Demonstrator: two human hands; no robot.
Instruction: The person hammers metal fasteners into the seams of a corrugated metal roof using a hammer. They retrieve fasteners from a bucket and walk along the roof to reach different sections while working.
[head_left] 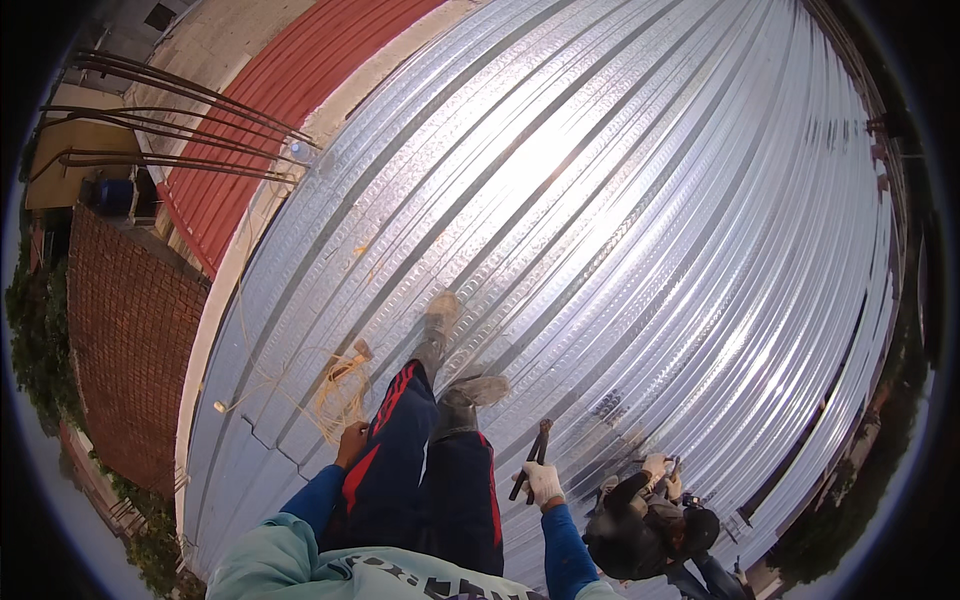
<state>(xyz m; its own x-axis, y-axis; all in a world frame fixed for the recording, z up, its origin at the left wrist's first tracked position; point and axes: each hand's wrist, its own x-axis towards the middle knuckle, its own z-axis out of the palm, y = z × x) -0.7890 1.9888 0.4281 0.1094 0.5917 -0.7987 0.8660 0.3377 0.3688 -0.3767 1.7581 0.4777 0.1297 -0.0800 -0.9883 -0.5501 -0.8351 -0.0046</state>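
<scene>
In my right hand (544,482), which wears a white glove, is a pair of dark pincers (541,440). Their jaws point away from me and two handles stick out below the fist. My left hand (352,443) is bare and hangs beside my left thigh, with curled fingers; whatever they may hold is hidden. Just beyond it a loose coil of pale cord (340,392) lies on the ribbed metal sheeting (520,250). I stand on this sheeting in worn boots, the left boot (440,318) ahead of the right boot (478,389).
A co-worker (640,530) in dark clothes crouches to my right, gloved hands on a tool. Bent steel bars (190,155) rise past the pale wall edge (240,240) at the left. Beyond lie a red roof (290,80) and a brown tiled roof (130,340).
</scene>
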